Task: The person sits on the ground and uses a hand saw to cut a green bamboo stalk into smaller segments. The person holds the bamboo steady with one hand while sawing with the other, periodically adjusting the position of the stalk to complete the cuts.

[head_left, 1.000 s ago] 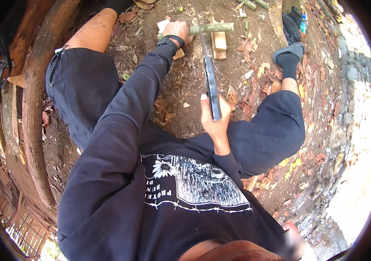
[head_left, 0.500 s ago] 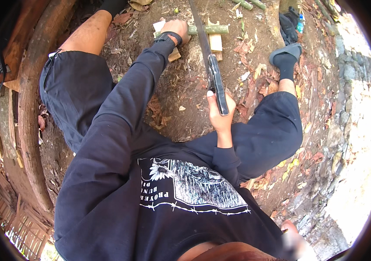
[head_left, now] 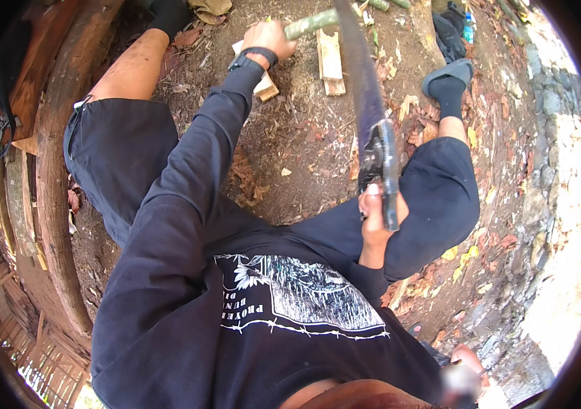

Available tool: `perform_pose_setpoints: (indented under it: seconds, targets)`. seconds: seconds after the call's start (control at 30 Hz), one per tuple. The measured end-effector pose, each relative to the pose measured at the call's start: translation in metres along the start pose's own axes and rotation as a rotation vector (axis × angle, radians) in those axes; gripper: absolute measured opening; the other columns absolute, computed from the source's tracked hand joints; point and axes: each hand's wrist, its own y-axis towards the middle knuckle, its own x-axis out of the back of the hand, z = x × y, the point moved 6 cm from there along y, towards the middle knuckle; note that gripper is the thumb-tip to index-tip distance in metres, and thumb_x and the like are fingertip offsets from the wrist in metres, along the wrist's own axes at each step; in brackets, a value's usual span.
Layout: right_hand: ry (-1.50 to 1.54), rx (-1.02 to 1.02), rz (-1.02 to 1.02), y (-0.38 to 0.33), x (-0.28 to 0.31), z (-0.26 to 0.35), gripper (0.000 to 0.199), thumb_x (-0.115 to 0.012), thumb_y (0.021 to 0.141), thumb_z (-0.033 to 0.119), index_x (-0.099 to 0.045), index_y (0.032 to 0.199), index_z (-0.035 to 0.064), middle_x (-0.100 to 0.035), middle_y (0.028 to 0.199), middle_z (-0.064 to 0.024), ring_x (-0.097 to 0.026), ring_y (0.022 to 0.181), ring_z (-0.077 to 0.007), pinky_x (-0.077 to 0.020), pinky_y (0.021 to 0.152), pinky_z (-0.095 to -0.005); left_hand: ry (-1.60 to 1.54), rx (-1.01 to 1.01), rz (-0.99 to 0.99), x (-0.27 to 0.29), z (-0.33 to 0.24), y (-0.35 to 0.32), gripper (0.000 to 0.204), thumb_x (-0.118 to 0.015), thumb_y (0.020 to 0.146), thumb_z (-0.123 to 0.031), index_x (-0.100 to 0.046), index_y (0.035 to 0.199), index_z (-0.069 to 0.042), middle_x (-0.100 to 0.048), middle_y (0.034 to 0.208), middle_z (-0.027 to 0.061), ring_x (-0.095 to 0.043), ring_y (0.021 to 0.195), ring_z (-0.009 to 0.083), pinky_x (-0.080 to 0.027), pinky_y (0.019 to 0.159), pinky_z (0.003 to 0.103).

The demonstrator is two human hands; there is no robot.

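Straight, mottled green stick point(head_left: 309, 24) clutched in left hand point(head_left: 270, 39), black-handled, long dark-bladed saw point(head_left: 363, 85) gripped in right hand point(head_left: 373, 219)

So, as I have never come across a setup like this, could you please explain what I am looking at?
Of course. There is no robot here, just a person's two bare hands. The view comes from a wide fisheye camera worn on the person's head and looking down, which is why straight edges bend toward the rim. Picture left is the person's left.

The left hand grips a green stick. The right hand holds a long-bladed tool, which looks like a saw, by its dark handle. On the earth ground lie pale wood pieces and dry leaves.
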Motion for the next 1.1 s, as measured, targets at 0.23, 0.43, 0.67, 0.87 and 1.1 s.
perform_pose_setpoints:
  seconds: [0.23,0.43,0.67,0.87,1.1]
  targets:
    - [0.080,0.215,0.000,0.028,0.003,0.043,0.007,-0.059,0.105,-0.002,-0.054,0.100,-0.0016,-0.045,0.065,-0.0044,-0.042,0.052,-0.0136,-0.0343,0.048,-0.0300,0.276,-0.097,0.199,-0.046,0.000,-0.012,0.032,-0.078,0.088,-0.034,-0.084,0.103,-0.007,-0.081,0.101,0.0225,-0.080,0.093,0.0370,-0.065,0.086,0.048]
    - [0.079,0.211,-0.103,0.036,0.029,0.041,0.004,-0.058,0.106,-0.001,-0.055,0.104,-0.0002,-0.042,0.064,-0.0032,-0.043,0.052,-0.0134,-0.0344,0.049,-0.0294,0.159,-0.029,0.206,-0.045,0.007,0.006,0.037,-0.079,0.084,-0.036,-0.084,0.106,-0.006,-0.080,0.102,0.0232,-0.080,0.093,0.0379,-0.065,0.088,0.049]
    - [0.164,0.162,-0.237,0.037,0.044,0.032,0.007,-0.057,0.105,-0.003,-0.055,0.098,-0.0035,-0.047,0.064,-0.0050,-0.044,0.052,-0.0127,-0.0368,0.049,-0.0295,0.025,-0.072,-0.215,0.013,0.008,0.020,0.042,-0.078,0.086,-0.045,-0.083,0.096,-0.005,-0.079,0.092,0.0258,-0.079,0.083,0.0409,-0.065,0.080,0.050]
    - [0.151,0.178,-0.289,0.039,0.050,0.037,0.011,-0.057,0.105,-0.003,-0.052,0.095,-0.0002,-0.043,0.061,-0.0034,-0.042,0.050,-0.0123,-0.0362,0.048,-0.0292,0.251,-0.053,0.245,-0.058,0.013,-0.006,0.033,-0.075,0.086,-0.033,-0.084,0.102,-0.007,-0.080,0.101,0.0242,-0.079,0.095,0.0420,-0.064,0.090,0.049]
    - [0.160,0.134,-0.296,0.041,0.046,0.033,0.011,-0.057,0.105,-0.003,-0.053,0.094,-0.0001,-0.044,0.063,-0.0024,-0.043,0.052,-0.0112,-0.0361,0.049,-0.0291,0.012,0.016,-0.345,0.012,0.051,0.039,0.041,-0.076,0.084,-0.047,-0.084,0.090,-0.007,-0.079,0.085,0.0229,-0.079,0.076,0.0384,-0.064,0.068,0.047]
